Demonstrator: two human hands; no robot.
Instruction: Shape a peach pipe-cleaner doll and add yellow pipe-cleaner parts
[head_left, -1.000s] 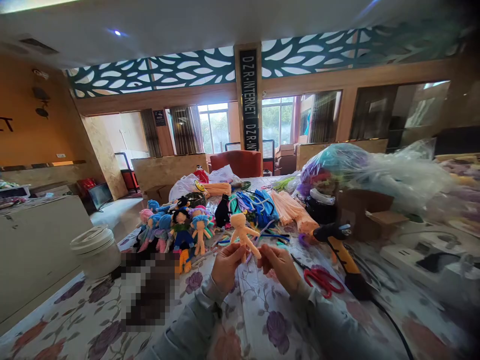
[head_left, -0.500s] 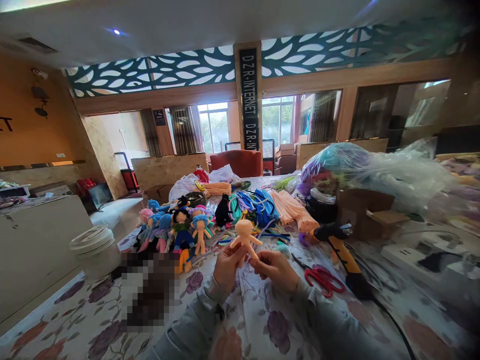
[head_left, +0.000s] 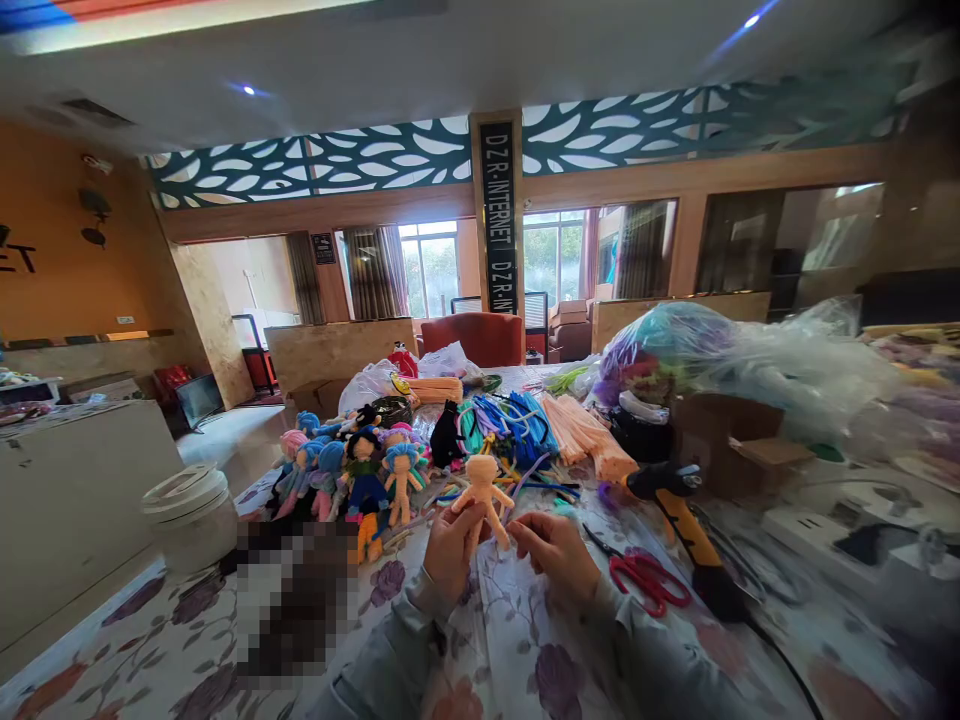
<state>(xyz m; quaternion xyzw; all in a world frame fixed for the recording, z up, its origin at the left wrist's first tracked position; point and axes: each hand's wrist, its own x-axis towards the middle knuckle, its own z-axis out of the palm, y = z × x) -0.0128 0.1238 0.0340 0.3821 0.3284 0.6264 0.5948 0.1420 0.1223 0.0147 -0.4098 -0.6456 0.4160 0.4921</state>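
Note:
A peach-coloured fuzzy doll body [head_left: 484, 487], with a round head, arms and legs and no hair or clothes, is held upright over the table. My left hand [head_left: 452, 550] is closed on its side and one leg, thumb in front. Close by the doll's other foot is my right hand [head_left: 553, 552], its fingers curled into a pinch. Whether these fingertips touch the foot or hold something small, I cannot tell. Behind the doll lie loose coloured pipe cleaners [head_left: 551, 485]. To its left stands a group of finished dolls [head_left: 364, 470] with coloured hair.
Red-handled scissors [head_left: 649, 582] and a black-and-yellow glue gun [head_left: 690, 535] with its cord lie at right. Peach pipe cleaners [head_left: 585, 435] and blue bundles [head_left: 514, 425] are farther back. A white lidded bucket [head_left: 187, 515] stands left, a cardboard box [head_left: 720, 440] and plastic bags [head_left: 787, 370] right.
The doll has dropped slightly and its legs hang lower. My right fingers, earlier at its leg, are now beside the foot. The camera view has tilted up a little.

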